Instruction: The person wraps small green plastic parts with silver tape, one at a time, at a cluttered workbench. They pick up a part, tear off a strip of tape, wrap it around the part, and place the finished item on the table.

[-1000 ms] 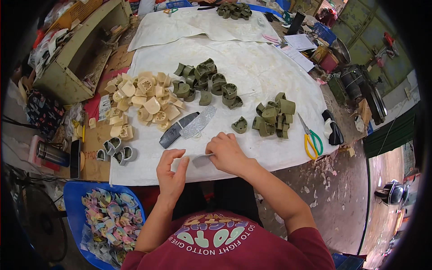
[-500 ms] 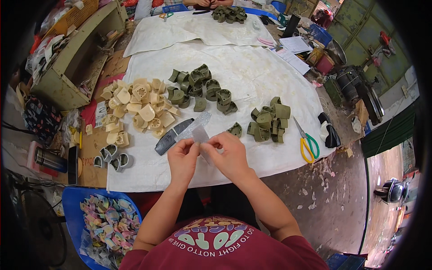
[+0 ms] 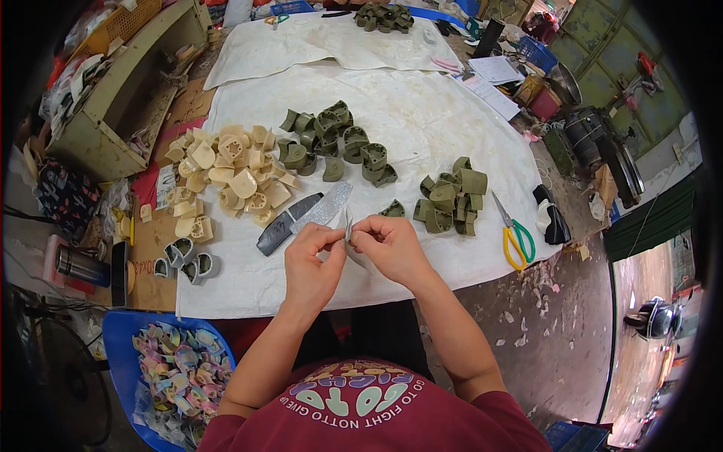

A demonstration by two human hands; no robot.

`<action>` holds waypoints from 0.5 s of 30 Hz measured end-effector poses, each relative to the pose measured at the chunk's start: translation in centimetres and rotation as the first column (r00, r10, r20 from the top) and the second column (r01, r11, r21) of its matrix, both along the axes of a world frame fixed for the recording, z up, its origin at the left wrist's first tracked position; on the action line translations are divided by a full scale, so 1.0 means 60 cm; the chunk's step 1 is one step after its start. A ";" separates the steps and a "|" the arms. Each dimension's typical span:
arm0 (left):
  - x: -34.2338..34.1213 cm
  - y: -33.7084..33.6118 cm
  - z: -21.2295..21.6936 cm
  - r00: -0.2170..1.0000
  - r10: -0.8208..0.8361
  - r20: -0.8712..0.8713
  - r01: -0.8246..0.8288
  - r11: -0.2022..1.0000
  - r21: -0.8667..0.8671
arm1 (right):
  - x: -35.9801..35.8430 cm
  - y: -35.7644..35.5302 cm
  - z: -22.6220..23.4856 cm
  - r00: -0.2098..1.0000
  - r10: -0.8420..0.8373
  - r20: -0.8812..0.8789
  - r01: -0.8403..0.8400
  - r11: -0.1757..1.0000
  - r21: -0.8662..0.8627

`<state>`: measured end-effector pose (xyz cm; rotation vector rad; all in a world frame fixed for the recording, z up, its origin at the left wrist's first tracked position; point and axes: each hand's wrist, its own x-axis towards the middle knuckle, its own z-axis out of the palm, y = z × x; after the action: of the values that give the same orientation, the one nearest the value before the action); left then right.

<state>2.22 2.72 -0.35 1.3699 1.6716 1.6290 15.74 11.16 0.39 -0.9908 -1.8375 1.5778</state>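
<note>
My left hand and my right hand meet above the white cloth, both pinching a small thin silvery strip held upright between the fingertips. Just beyond the hands lie a glittery silver sole-shaped piece and a dark grey sole-shaped piece. A lone olive green part sits right past my right hand. Cream plastic parts are heaped to the left, olive green ones in the middle and another olive pile to the right.
Green and yellow scissors lie at the cloth's right edge beside a black and white object. Grey parts rest on cardboard at the left. A blue bin of colourful pieces stands lower left. A metal flask lies far left.
Both hands have lifted off the cloth's near edge and come together, raising the thin silvery strip between the fingertips. The view has shifted slightly.
</note>
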 end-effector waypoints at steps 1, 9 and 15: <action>-0.001 0.000 0.000 1.000 -0.009 0.011 0.009 1.000 -0.007 | 0.000 -0.001 0.005 1.000 0.005 0.001 -0.005 1.000 0.006; -0.016 0.000 0.007 0.872 -0.124 0.473 0.222 0.962 -0.158 | 0.012 0.011 0.018 0.982 0.070 -0.178 -0.105 0.976 -0.191; -0.019 -0.001 -0.002 0.933 -0.145 0.328 0.195 0.973 -0.126 | 0.014 0.013 0.019 0.978 0.053 -0.204 -0.116 0.944 -0.309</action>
<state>1.10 2.67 -0.44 1.0769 1.4173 1.4916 16.59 11.97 1.51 -0.8646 -1.5412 1.9956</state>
